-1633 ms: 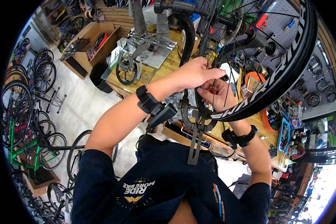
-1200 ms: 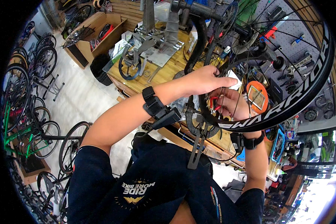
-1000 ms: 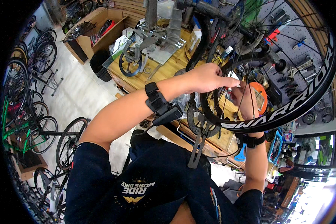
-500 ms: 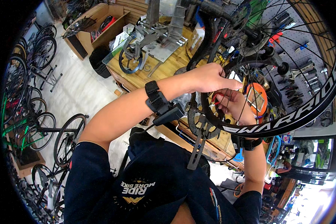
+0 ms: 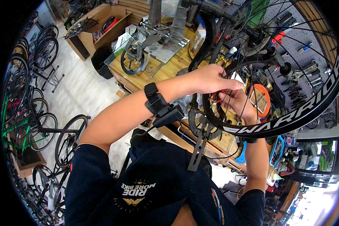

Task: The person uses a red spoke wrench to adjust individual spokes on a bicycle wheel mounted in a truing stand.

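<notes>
A black bicycle wheel (image 5: pixel 280 130) with white lettering on its rim is mounted in a metal wheel truing stand (image 5: pixel 202 132) in front of me. My left hand (image 5: pixel 214 80) lies over the rim, fingers curled out of sight behind it and thumb stretched against the spokes. Just below it, seen through the spokes, my right hand (image 5: pixel 237 103) is closed, its fingertips pinching a small red tool (image 5: pixel 217 100) that looks like a spoke wrench. The tool is at the spokes near the rim and is partly hidden by the fingers.
Behind the wheel is a wooden workbench (image 5: pixel 128 77) carrying an orange round tray (image 5: pixel 260 98) and metal parts. Hand tools hang on a pegboard (image 5: pixel 309 34). An open cardboard box (image 5: pixel 87 37) stands at the far left. Several bicycles (image 5: pixel 45 45) line the left side.
My right hand has shifted slightly, its wrist tucking further behind the rim. The wheel's lettering has moved a little along the rim. My left hand has barely moved.
</notes>
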The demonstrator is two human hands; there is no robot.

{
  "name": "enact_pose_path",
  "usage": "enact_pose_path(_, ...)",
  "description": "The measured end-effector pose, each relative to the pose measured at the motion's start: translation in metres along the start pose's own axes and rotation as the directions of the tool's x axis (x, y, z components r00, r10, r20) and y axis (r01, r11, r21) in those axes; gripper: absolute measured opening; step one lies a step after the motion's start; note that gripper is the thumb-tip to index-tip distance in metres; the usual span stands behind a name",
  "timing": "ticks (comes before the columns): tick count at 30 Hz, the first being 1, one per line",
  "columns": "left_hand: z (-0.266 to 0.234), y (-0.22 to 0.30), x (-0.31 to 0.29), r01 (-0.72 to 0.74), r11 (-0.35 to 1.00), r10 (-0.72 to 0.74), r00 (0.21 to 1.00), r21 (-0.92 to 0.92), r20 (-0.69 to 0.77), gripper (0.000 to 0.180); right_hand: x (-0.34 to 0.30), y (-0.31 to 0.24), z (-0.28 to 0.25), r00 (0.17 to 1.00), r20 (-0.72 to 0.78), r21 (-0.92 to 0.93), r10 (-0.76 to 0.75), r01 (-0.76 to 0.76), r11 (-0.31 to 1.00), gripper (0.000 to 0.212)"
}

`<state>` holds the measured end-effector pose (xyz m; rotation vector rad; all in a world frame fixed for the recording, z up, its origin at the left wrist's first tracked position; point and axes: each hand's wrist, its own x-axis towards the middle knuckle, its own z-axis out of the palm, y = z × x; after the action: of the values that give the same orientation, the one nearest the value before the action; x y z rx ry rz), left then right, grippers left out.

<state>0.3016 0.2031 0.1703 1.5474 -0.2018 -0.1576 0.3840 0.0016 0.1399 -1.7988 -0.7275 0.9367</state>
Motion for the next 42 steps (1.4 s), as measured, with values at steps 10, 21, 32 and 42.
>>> enact_pose_path(10, 0.001, -0.011, 0.007, 0.013, 0.998, -0.011, 0.999, 0.055, -0.032, 0.047, 0.002, -0.005, 0.006, 0.997, 0.072, 0.044, -0.013, 0.010, 0.999, 0.029)
enact_pose_path(21, 0.000, -0.016, 0.014, 0.032, 0.999, -0.032, 0.999, -0.029, -0.016, 0.059, 0.006, 0.006, 0.000, 0.990, 0.140, 0.082, -0.034, 0.023, 0.996, 0.027)
enact_pose_path(32, -0.003, -0.007, 0.004, 0.063, 0.996, -0.059, 0.996, 0.056, -0.060, 0.047, 0.008, 0.000, 0.018, 0.995, 0.036, -0.113, -0.092, 0.095, 0.989, 0.025)
enact_pose_path(42, -0.007, -0.004, 0.009, 0.002, 0.987, 0.003, 1.000, 0.163, -0.029, 0.057, 0.016, -0.009, 0.000, 0.976, 0.137, -0.185, 0.171, -0.144, 0.972, 0.023)
